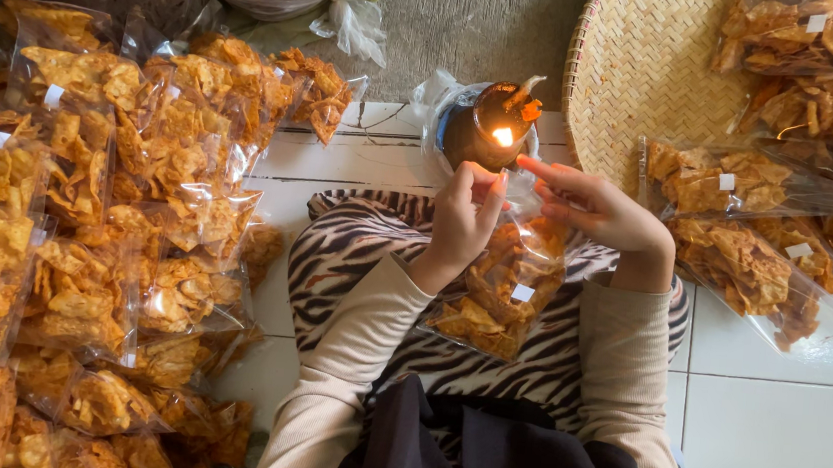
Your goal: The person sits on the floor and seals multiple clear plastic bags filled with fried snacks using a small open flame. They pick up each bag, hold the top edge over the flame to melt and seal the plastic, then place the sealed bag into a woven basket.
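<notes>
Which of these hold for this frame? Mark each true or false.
1. Both hands, left hand and right hand, hold the clear plastic bag of orange chips near the small lit oil lamp. True.
2. The lamp is unlit. False: a flame burns.
3. The round woven bamboo tray holds filled bags. True.
4. The pile of filled chip bags lies at the person's right. False: at the left.

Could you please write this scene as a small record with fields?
left hand: pinches the top edge of the chip bag
right hand: pinches the same edge, beside the flame
oil lamp: lit, on the floor just beyond the hands
chip bag: clear plastic, orange chips, lies on the lap
pile of bags: on the person's left
woven tray: on the right, holds more bags
</notes>
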